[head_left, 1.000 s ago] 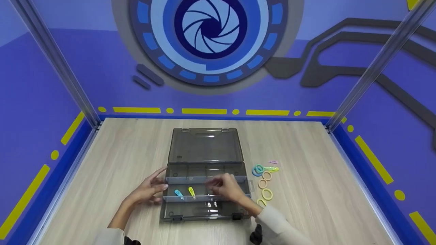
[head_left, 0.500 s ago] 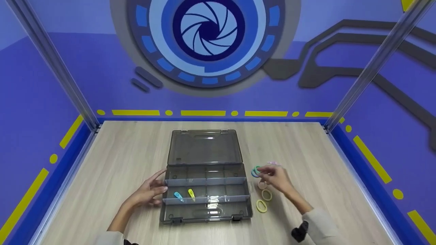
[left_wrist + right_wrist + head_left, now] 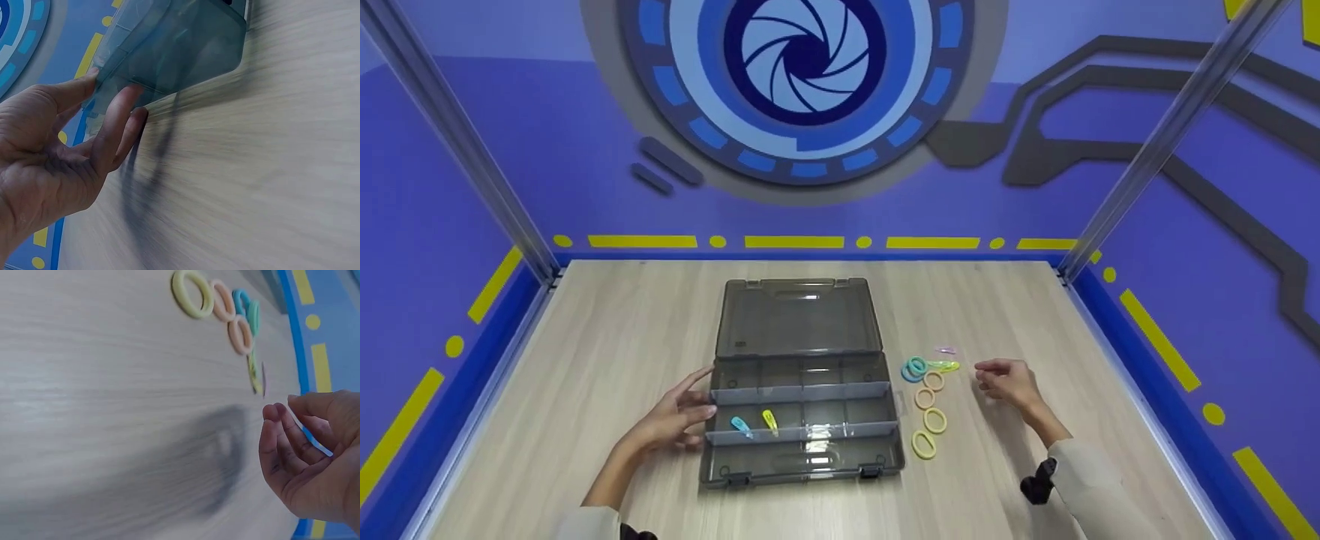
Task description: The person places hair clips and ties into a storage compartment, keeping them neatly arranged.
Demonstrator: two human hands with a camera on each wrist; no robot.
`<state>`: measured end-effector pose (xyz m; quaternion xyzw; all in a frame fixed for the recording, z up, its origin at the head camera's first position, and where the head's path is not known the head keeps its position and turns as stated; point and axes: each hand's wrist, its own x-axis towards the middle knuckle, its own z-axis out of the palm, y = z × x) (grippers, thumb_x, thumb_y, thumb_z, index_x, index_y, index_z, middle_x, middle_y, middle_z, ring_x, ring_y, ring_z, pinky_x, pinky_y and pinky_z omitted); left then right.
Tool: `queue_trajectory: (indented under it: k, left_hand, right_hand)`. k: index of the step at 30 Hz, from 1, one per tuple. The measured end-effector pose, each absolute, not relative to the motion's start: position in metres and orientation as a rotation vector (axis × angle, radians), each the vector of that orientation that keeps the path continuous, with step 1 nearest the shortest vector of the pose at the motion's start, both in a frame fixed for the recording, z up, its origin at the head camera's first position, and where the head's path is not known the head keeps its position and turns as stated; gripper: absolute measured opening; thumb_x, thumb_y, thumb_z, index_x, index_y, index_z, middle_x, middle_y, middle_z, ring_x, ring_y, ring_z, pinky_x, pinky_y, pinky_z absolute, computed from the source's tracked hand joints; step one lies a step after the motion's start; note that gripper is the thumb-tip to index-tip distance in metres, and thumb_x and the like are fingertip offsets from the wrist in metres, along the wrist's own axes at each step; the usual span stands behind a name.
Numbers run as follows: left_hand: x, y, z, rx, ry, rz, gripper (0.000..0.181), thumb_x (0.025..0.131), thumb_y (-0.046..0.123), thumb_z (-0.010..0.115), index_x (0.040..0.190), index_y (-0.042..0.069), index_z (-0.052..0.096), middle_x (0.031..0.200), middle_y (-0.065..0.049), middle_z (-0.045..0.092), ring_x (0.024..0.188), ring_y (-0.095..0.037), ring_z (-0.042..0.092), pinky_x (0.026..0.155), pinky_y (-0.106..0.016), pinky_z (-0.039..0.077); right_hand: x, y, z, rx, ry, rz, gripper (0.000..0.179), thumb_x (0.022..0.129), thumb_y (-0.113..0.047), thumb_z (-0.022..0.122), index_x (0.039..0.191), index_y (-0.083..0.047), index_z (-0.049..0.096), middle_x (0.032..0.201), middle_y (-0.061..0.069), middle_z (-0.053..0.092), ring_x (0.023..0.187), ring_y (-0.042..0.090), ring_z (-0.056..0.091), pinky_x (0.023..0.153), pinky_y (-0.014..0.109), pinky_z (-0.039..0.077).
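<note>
A grey see-through divider box point(image 3: 802, 469) lies with its lid back. In its middle row are a blue hair clip point(image 3: 741, 426) and a yellow hair clip point(image 3: 769, 421). My left hand point(image 3: 667, 421) rests at the box's left side, fingers spread and touching its wall, as the left wrist view also shows at close range. My right hand point(image 3: 1009, 381) hovers above the table, right of the loose hair clips, fingers loosely bent and holding nothing. Nearest to it are a yellow-green clip point(image 3: 950, 367) and a small pink clip point(image 3: 946, 350).
Right of the box lie hair ties: teal and blue ones point(image 3: 916, 367), two peach ones point(image 3: 925, 397) and two yellow ones point(image 3: 924, 444). A patterned blue wall point(image 3: 810, 217) stands behind the wooden table point(image 3: 645, 322), with metal posts at both sides.
My right hand has left the box's middle row, crossed over the hair ties and drawn off to their right. My left hand has stayed at the box; the view has shifted slightly.
</note>
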<state>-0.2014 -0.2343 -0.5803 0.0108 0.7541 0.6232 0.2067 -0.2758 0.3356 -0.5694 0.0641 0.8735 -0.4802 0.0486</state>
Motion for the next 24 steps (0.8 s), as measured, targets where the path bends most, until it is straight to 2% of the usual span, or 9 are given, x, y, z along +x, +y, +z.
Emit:
queue_trajectory:
  k: [5,8,12,19,24]
  left_hand:
    - [-0.2,-0.236,-0.583,0.031,2.096,1.761,0.078,0.102,0.014,0.064,0.164,0.017,0.017,0.144,-0.029,0.036,0.113,-0.029,0.056,0.064,-0.026,0.058]
    - [-0.202,-0.234,-0.585,0.026,2.107,1.765,0.078,0.101,0.015,0.064,0.164,0.017,0.018,0.145,-0.03,0.035,0.114,-0.03,0.056,0.064,-0.026,0.058]
    - [-0.203,-0.234,-0.585,0.01,2.116,1.775,0.078,0.1,0.015,0.066,0.164,0.018,0.02,0.147,-0.031,0.035,0.116,-0.03,0.055,0.065,-0.027,0.058]
    - [-0.204,-0.235,-0.588,0.024,2.107,1.786,0.078,0.101,0.015,0.065,0.164,0.016,0.019,0.147,-0.031,0.035,0.117,-0.029,0.055,0.066,-0.028,0.059]
    - [-0.203,-0.236,-0.589,0.022,2.115,1.787,0.079,0.1,0.017,0.066,0.164,0.015,0.019,0.144,-0.028,0.037,0.115,-0.028,0.055,0.066,-0.027,0.058]
  right_hand:
    - [-0.284,0.332,-0.589,0.294,2.59,-1.458,0.03,0.099,-0.009,0.065,0.121,0.011,0.067,0.097,0.014,0.075,0.078,0.012,0.068,0.064,0.023,0.056]
    - [-0.291,0.328,-0.595,0.299,2.593,-1.49,0.028,0.097,-0.009,0.066,0.117,0.01,0.069,0.091,0.01,0.075,0.073,0.01,0.066,0.06,0.022,0.054]
    - [-0.302,0.322,-0.597,0.263,2.645,-1.478,0.025,0.097,-0.007,0.066,0.115,0.011,0.07,0.086,0.01,0.074,0.07,0.01,0.064,0.057,0.021,0.052]
    - [-0.32,0.317,-0.598,0.326,2.655,-1.471,0.031,0.099,-0.013,0.065,0.119,0.011,0.067,0.086,0.01,0.072,0.07,0.011,0.063,0.057,0.021,0.053]
    - [-0.328,0.312,-0.601,0.351,2.733,-1.39,0.031,0.097,-0.02,0.068,0.112,0.007,0.071,0.081,0.006,0.071,0.064,0.01,0.06,0.054,0.021,0.047]
